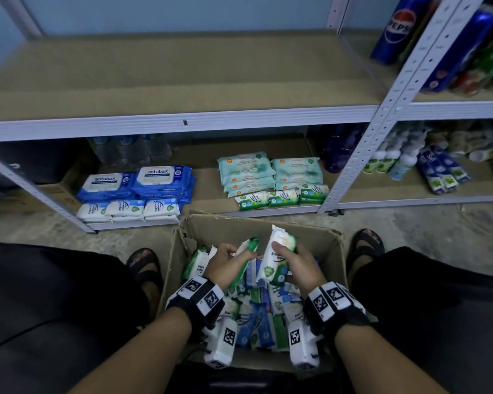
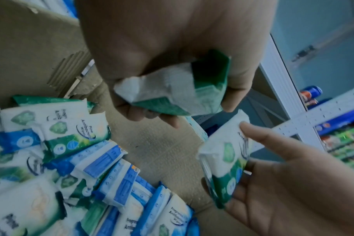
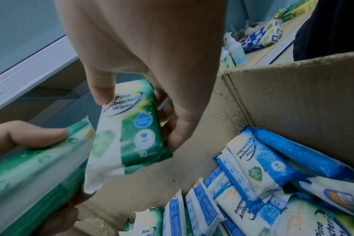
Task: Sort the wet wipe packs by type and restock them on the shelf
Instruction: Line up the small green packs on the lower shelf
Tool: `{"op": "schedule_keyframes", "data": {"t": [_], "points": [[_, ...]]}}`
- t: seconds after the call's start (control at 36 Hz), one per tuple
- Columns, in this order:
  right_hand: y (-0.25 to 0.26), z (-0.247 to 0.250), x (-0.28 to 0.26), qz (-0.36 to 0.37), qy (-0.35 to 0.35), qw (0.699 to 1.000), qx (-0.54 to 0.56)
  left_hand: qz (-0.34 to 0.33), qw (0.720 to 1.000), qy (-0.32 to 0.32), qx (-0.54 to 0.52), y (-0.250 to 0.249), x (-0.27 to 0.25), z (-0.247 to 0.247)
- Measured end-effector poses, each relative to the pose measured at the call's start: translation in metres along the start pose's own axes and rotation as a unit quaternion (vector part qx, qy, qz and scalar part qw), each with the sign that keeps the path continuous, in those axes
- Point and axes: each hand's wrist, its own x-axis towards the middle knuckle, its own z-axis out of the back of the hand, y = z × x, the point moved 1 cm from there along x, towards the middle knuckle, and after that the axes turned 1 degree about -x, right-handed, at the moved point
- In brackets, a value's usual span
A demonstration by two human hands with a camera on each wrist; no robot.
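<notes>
Left hand (image 1: 225,264) gripping green pack (image 1: 246,248), right hand (image 1: 299,265) another

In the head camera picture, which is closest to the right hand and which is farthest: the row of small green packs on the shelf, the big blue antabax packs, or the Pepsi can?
From the right hand:
1. Row of small green packs, low shelf, straight ahead.
2. Big blue antabax packs, same shelf, off to the left.
3. Pepsi can, upper shelf, far right.
</notes>
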Motion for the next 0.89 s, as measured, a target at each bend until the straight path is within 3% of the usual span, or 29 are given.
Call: {"op": "schedule_keyframes", "data": {"t": [0.22, 0.36, 0.64, 0.75, 0.89], "points": [[-0.005, -0.001, 0.007, 0.006, -0.024, 1.0, 0.002, -0.021, 0.999, 0.027, 0.04, 0.003, 0.002, -0.002], [-0.009, 0.002, 0.013, 0.014, -0.058, 0.998, -0.021, -0.087, 0.992, 0.039, 0.079, -0.001, 0.0, 0.001], [0.011, 0.01, 0.026, -0.007, -0.046, 0.999, -0.024, -0.15, 0.972, -0.016, 0.183, -0.007, 0.031, 0.006], [0.034, 0.019, 0.04, 0.039, -0.09, 0.995, -0.008, -0.168, 0.965, -0.035, 0.198, -0.023, 0.054, 0.015], [0.065, 0.033, 0.076, 0.069, -0.169, 0.981, -0.073, -0.248, 0.921, -0.037, 0.297, -0.06, 0.09, 0.022]]}}
